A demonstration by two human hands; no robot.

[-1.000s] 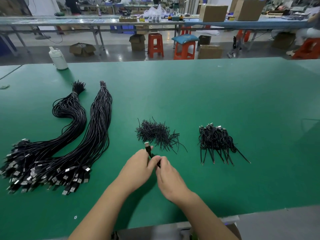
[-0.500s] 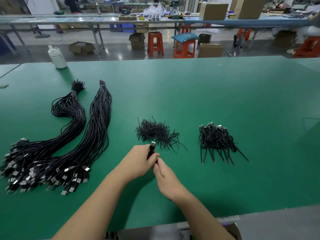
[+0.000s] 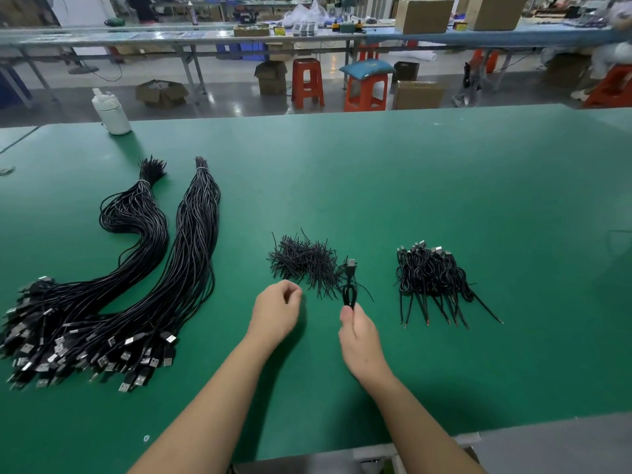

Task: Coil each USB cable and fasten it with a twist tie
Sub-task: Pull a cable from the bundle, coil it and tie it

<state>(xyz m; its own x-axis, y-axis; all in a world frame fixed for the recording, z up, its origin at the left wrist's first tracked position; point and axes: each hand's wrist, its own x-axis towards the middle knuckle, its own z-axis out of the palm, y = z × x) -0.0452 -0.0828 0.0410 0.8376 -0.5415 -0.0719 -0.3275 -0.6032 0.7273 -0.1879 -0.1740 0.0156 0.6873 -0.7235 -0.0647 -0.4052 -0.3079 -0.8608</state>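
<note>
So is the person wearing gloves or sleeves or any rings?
No. Both the left hand and the right hand are bare, with no gloves, rings or watch to see. The forearms are bare too; no sleeve shows in the picture.

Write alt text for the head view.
The right hand pinches a coiled USB cable beside the twist tie pile, while the left hand hovers nearby, fingers curled. Loose cable bundles lie left, the finished coils right.
</note>
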